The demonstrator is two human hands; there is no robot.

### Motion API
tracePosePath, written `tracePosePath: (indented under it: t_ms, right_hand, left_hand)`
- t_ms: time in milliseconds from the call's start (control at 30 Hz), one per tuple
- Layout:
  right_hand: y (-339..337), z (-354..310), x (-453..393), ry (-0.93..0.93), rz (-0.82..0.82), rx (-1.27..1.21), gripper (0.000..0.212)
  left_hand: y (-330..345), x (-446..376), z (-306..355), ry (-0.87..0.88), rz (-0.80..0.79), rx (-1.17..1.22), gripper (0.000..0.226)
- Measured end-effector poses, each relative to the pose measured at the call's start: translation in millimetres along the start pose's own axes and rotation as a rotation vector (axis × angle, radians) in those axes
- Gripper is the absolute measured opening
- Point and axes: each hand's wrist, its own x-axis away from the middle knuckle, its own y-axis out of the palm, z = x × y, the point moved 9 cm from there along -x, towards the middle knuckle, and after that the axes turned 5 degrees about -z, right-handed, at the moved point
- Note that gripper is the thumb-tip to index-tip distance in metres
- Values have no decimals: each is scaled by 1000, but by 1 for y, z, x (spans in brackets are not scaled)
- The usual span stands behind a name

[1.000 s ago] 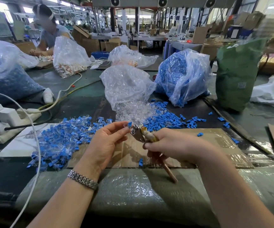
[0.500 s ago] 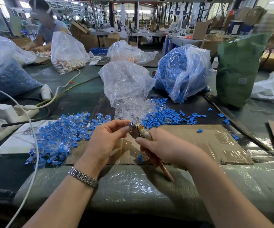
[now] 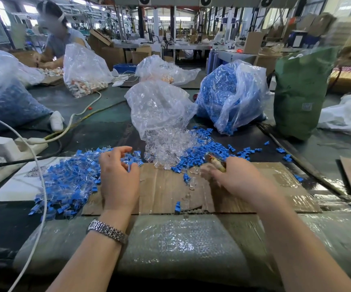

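Since 0.5 s ago your hands have split apart: they met at centre over the cardboard (image 3: 275,186), now they sit well apart. Your left hand (image 3: 118,178) has gone left to the edge of the mixed pile (image 3: 69,178) of blue-and-clear pcs. Its fingers curl down onto the pcs, but whether they pinch one you can't tell. Your right hand (image 3: 239,180) has moved right and is blurred. It grips the tool (image 3: 215,162), whose tip pokes out up-left, just beside the blue caps (image 3: 199,152). Loose clear pcs (image 3: 168,144) spill from the clear bag (image 3: 159,106) btwn both hands, farther back on the table (image 3: 107,127).
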Motion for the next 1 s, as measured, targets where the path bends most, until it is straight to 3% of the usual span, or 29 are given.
tracePosePath:
  t_ms: [100, 200, 300, 367, 467, 533, 667, 900, 1000]
  right_hand:
    - [7, 16, -7, 87, 45, 189, 40]
    - [4, 15, -7, 114, 112, 248, 59]
    - [-7, -13, -3, -34, 236, 198, 44]
    - [-3, -36, -1, -146, 164, 53, 32]
    - [15, -64, -5, -179, 35, 59, 40]
    - [23, -73, -9, -159, 29, 166, 36]
    - [34, -85, -16, -180, 5, 159, 5]
    - [26, -83, -13, -217, 19, 99, 11]
    - [18, -70, -11, -242, 96, -62, 11]
  left_hand:
    - [10, 2, 10, 89, -63, -54, 31]
    - [25, 6, 18, 156, -180, -63, 18]
    - [37, 11, 24, 213, -269, -85, 19]
    - [41, 14, 27, 243, -302, -111, 23]
    - [44, 18, 32, 278, -321, -155, 20]
    - [45, 19, 33, 285, -327, -166, 18]
    - [46, 19, 32, 296, -356, -146, 15]
    - [60, 29, 40, 370, -517, -115, 6]
    - [65, 37, 48, 406, -599, -48, 15]
